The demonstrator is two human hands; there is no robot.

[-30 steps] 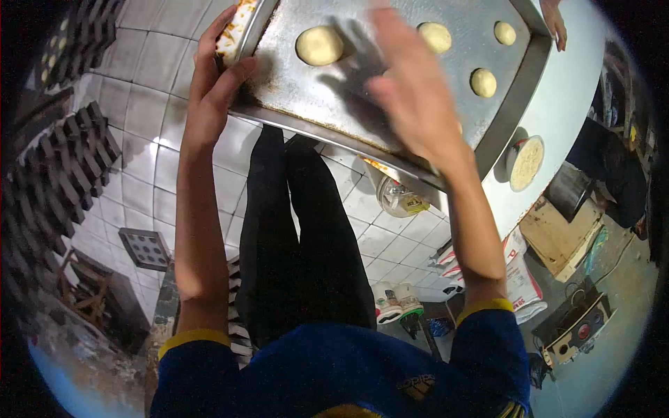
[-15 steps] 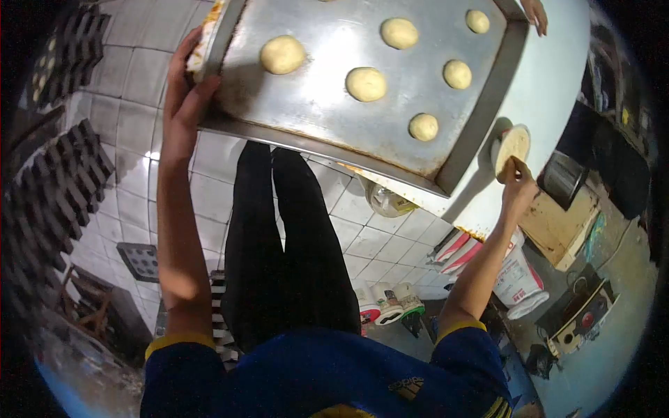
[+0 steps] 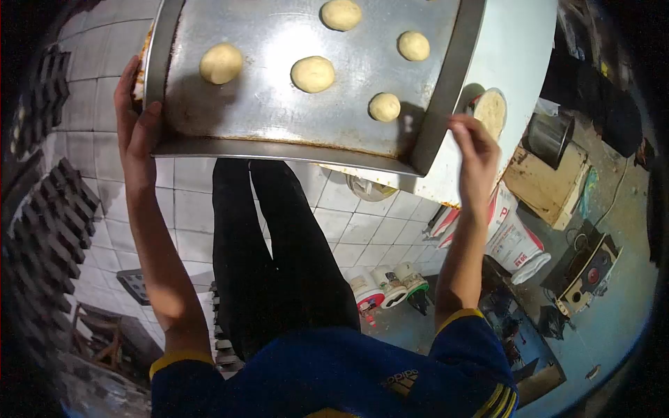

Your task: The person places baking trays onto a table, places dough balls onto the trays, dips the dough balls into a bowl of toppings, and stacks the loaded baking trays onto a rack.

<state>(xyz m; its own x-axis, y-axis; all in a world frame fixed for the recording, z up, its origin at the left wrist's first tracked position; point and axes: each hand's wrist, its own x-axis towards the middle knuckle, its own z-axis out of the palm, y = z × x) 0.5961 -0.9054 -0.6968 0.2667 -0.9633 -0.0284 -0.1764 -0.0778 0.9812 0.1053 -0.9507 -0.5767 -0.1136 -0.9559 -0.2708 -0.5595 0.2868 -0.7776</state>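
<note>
White table [image 3: 519, 49] above tiles [image 3: 194, 209] bears a tray [image 3: 254, 111], left hand [image 3: 139, 132] clamping its edge, right hand [image 3: 477, 148] pinched.

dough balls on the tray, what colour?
The dough balls are pale yellow, clearest in the head view.

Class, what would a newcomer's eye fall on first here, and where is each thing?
First come the pale dough balls, spread over the shiny metal baking tray at the top centre. Next, the left hand grips the tray's left side, while the right hand is by its right wall, close to a bowl on the white table.
</note>
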